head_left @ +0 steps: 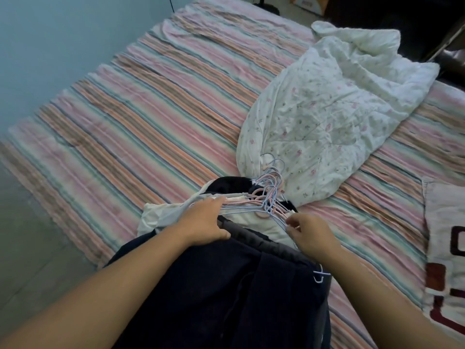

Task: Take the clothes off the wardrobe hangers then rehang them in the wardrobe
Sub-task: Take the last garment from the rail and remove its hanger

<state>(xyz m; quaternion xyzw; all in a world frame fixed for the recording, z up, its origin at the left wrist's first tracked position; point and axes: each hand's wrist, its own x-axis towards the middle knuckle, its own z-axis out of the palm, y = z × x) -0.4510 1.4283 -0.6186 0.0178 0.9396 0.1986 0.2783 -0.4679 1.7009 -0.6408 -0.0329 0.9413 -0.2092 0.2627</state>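
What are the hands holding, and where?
The left hand rests on the hangers' shoulder bars over the dark clothes. The right hand pinches the hangers' thin wire ends.

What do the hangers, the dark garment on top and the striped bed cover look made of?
Hangers: thin rods in matte pastel pink and blue, probably coated wire or plastic; too blurred to settle. Dark garment: soft, matte navy fabric, possibly knit. Striped bed cover: woven cloth with a crinkled, ribbed surface, likely cotton.
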